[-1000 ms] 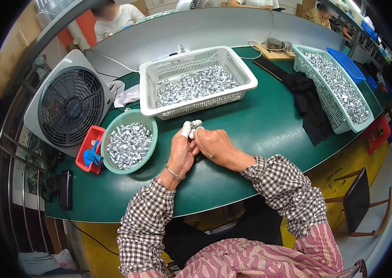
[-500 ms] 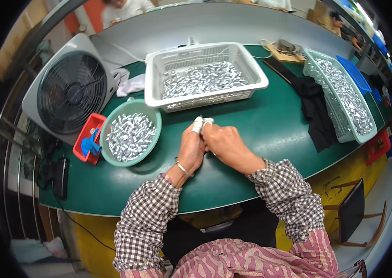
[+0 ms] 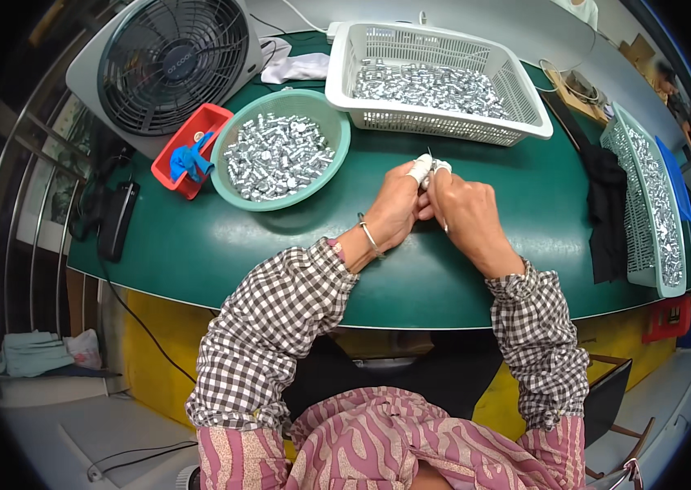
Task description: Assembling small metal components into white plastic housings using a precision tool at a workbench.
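Observation:
In front of the white basket, my left hand [image 3: 395, 204] and my right hand [image 3: 469, 214] meet with fingertips pressed together above the green table. White coverings wrap the tips of some fingers on both. A small silver metal part [image 3: 425, 184] shows between them, pinched by my left hand. Past the fingertips pokes a thin dark point [image 3: 429, 150]. Beneath my closed right hand a narrow metal end [image 3: 446, 229] peeks out; whether it belongs to the same thing as the point, I cannot tell. A green bowl [image 3: 341, 135] full of similar silver parts stands to the left.
A white basket [image 3: 443, 122] of silver parts stands beyond my hands. At far right are a pale green basket [image 3: 642, 237] of parts and black cloth [image 3: 607, 220]. Leftward are a red bin [image 3: 164, 175] with a blue glove [image 3: 190, 158], a fan [image 3: 174, 65] and a black power adapter [image 3: 119, 220].
The view has shifted, so the table and its containers sit higher in it. My hands stay together at the fingertips, and the thin point now shows more plainly above them.

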The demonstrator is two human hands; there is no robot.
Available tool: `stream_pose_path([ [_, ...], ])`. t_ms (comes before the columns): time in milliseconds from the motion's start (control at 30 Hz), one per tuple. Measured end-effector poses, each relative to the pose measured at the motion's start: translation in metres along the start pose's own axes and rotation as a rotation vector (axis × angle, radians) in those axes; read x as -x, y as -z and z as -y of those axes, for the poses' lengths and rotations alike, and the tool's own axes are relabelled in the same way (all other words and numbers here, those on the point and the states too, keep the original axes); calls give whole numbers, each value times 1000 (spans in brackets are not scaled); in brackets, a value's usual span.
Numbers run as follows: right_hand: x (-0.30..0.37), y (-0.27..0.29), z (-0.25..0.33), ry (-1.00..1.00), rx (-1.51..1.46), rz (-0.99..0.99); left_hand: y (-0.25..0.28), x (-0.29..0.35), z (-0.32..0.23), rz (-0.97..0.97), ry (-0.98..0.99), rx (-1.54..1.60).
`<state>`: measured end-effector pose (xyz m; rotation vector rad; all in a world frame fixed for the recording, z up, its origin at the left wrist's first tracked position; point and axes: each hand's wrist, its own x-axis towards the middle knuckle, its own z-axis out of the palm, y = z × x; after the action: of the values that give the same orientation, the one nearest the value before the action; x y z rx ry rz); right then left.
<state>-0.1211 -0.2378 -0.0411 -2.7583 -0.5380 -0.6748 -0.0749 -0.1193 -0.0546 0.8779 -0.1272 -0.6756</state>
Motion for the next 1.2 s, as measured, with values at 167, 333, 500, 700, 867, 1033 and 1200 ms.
stream_pose_path([
  [167,-1,1,-2,-35,25,-13,4,-3,5,69,-29,30],
  [333,0,4,1,-9,37,-36,6,-1,4,85,-39,44],
  [500,-6,0,-4,-26,81,-28,10,-4,-2,155,2,44],
  [700,-1,2,-4,5,57,-82,7,-3,-1,146,-33,69],
  [867,0,1,-7,28,-1,-110,7,-4,-3,159,-33,67],
  [1033,-4,3,-7,-21,-44,-122,6,-1,-4,187,-15,89],
  [1200,-1,14,8,0,-196,-203,12,-6,-2,13,-40,206],
])
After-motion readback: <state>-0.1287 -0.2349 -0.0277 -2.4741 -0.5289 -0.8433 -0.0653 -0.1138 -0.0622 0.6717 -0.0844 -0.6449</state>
